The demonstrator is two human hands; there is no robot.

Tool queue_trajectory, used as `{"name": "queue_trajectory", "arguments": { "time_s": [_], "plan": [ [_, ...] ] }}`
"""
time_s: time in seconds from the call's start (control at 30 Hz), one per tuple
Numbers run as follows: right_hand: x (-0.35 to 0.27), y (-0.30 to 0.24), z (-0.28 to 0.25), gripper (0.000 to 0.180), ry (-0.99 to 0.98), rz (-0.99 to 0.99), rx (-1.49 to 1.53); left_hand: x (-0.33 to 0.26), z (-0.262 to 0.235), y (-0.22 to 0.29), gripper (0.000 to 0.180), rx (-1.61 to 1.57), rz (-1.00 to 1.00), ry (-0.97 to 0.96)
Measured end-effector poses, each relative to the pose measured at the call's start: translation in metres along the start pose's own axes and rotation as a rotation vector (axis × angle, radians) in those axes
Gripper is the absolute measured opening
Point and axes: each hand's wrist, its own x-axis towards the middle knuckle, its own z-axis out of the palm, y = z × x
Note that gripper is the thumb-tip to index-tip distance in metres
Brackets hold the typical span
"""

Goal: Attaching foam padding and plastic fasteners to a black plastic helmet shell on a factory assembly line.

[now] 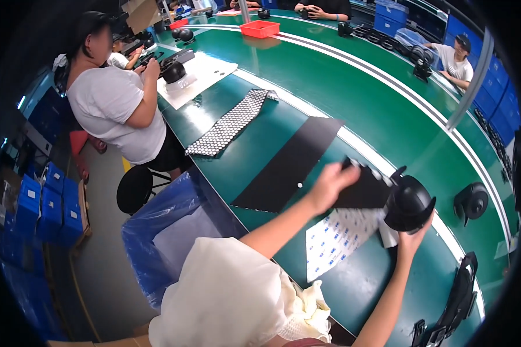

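Observation:
My right hand [412, 238] grips a black rounded plastic housing [410, 203] from below, above the green table. The housing has thin curved tabs at its rim. My left hand [331, 186] is at the edge of a black sheet [362, 191] whose far edge curls up and shows pale round pads. Motion smears its fingers, so I cannot tell whether they pinch anything. Beneath lies a white backing sheet [338, 237] with blue print. A long black strip [295, 165] lies flat to the left, with a small white dot [300, 185] beside it.
A strip with rows of white pads [231, 126] lies farther left. Another black housing [470, 201] sits at right, black straps [457, 295] at the lower right. A co-worker [113, 92] stands at left. A blue-lined bin [150, 231] adjoins the table. A red tray [259, 29] stands far back.

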Motion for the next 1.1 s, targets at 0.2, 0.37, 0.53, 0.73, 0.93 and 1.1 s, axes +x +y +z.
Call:
{"name": "queue_trajectory", "arguments": {
  "time_s": [0.2, 0.37, 0.53, 0.73, 0.93, 1.1],
  "plan": [
    [0.0, 0.002, -0.01, 0.09, -0.001, -0.016, -0.052, 0.019, -0.005, -0.035, 0.031, -0.219, -0.26, 0.105],
    [0.0, -0.008, -0.007, 0.091, -0.003, 0.03, -0.045, 0.009, 0.007, -0.052, 0.028, 0.08, -0.287, -0.115],
    [-0.001, 0.0, -0.016, 0.089, -0.014, 0.065, -0.083, 0.009, 0.001, -0.052, 0.027, 0.069, -0.369, -0.078],
    [-0.005, 0.017, -0.014, 0.086, 0.045, -0.011, -0.013, 0.012, -0.001, -0.049, 0.063, -0.168, -0.265, -0.127],
    [0.001, 0.006, -0.017, 0.086, 0.005, 0.036, -0.004, 0.015, -0.012, -0.048, 0.06, -0.153, -0.326, -0.351],
    [0.006, -0.005, -0.031, 0.091, -0.171, 0.153, 0.166, 0.016, -0.019, -0.033, 0.049, -0.082, -0.466, -0.6]
  ]
}}
